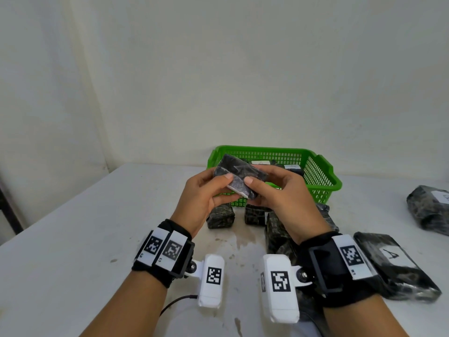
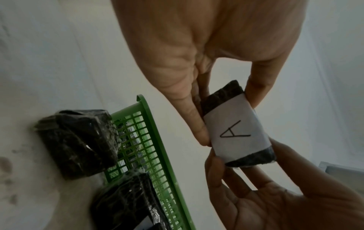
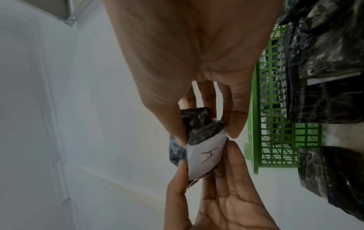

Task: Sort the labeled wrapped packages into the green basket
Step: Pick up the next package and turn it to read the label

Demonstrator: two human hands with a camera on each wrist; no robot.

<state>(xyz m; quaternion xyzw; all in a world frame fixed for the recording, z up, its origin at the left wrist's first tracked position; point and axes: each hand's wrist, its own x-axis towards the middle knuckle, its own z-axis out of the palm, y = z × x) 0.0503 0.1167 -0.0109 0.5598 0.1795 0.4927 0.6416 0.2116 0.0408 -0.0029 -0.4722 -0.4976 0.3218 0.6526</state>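
I hold a black plastic-wrapped package (image 1: 239, 171) in the air with both hands, just in front of the green basket (image 1: 262, 150). My left hand (image 1: 226, 188) pinches its left end between thumb and fingers. My right hand (image 1: 257, 190) pinches the right end the same way. The package's underside carries a white label marked "A" (image 2: 236, 132), which also shows in the right wrist view on the package (image 3: 204, 157). Inside the basket lie a few labelled packages (image 1: 291, 167), partly hidden by my hands.
Several dark wrapped packages sit on the white table (image 1: 97, 239): two small ones (image 1: 221, 216) (image 1: 255, 215) against the basket's front, one (image 1: 277, 232) under my right wrist, one marked "A" (image 1: 393, 263) at right, another (image 1: 430, 207) at far right. A wall stands close behind.
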